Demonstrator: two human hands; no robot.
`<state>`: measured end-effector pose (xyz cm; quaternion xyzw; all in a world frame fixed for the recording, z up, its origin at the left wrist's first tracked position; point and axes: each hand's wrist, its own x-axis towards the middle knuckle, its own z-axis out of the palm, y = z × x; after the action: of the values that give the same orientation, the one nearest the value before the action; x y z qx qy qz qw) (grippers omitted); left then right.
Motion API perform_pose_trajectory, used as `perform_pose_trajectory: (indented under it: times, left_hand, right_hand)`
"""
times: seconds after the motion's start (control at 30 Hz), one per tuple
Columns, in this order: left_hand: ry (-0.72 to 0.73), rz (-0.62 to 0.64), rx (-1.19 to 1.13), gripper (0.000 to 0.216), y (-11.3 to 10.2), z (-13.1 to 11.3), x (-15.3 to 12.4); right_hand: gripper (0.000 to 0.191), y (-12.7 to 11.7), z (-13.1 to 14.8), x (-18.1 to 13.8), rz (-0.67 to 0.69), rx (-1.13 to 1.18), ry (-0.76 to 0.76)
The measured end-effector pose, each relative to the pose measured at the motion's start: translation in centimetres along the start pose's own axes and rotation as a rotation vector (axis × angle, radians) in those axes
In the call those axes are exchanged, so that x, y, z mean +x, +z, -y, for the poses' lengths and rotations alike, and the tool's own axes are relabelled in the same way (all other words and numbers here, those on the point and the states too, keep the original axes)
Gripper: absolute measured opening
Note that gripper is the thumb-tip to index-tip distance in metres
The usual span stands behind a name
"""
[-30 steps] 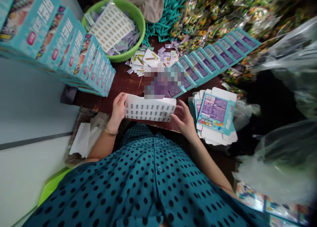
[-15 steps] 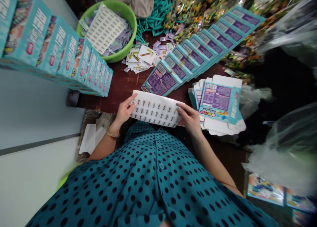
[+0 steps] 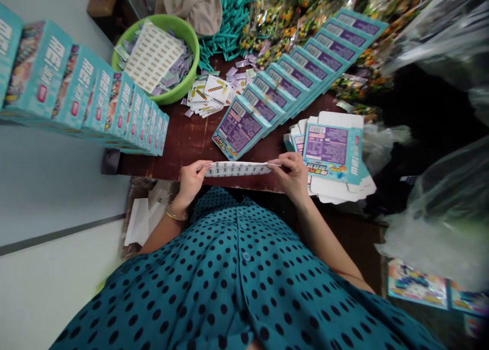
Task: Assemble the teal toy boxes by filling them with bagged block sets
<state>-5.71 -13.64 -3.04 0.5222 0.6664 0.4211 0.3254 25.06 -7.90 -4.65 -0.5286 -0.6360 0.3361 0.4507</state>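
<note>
A white sticker sheet point(image 3: 237, 168) with rows of small labels stretches between my two hands over the near edge of the dark wooden table point(image 3: 191, 141). It is tilted almost edge-on to me. My left hand point(image 3: 191, 181) pinches its left end. My right hand point(image 3: 292, 176) pinches its right end. Just beyond the sheet lies the nearest of a fanned row of teal and purple boxes point(image 3: 239, 131).
A stack of flat unfolded cartons point(image 3: 332, 154) sits by my right hand. A green basin point(image 3: 162, 59) with another sticker sheet stands at the back left. Upright teal boxes point(image 3: 91, 95) line the left. Small cards point(image 3: 208, 92), teal sticks point(image 3: 229, 24) and plastic bags point(image 3: 439, 207) crowd the rest.
The sticker sheet has tipped from facing me to nearly edge-on, and both hands have shifted to pinch its ends. The view has also moved slightly.
</note>
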Motion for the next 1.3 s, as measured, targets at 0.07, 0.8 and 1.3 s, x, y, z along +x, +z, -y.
perform_pose_trajectory:
  times: [0.07, 0.8, 1.3]
  left_hand:
    - [0.063, -0.043, 0.018, 0.019, 0.0, -0.1, 0.1]
    - [0.059, 0.406, -0.075, 0.024, 5.1, -5.0, 1.7]
    - [0.028, 0.527, -0.071, 0.023, 3.1, -5.3, 3.2]
  right_hand:
    - [0.019, 0.0, 0.2, 0.2, -0.006, 0.071, 0.037]
    - [0.031, 0.1, 0.0, 0.1, -0.195, -0.009, 0.169]
    - [0.018, -3.0, 5.0, 1.5, 0.480, 0.026, -0.356]
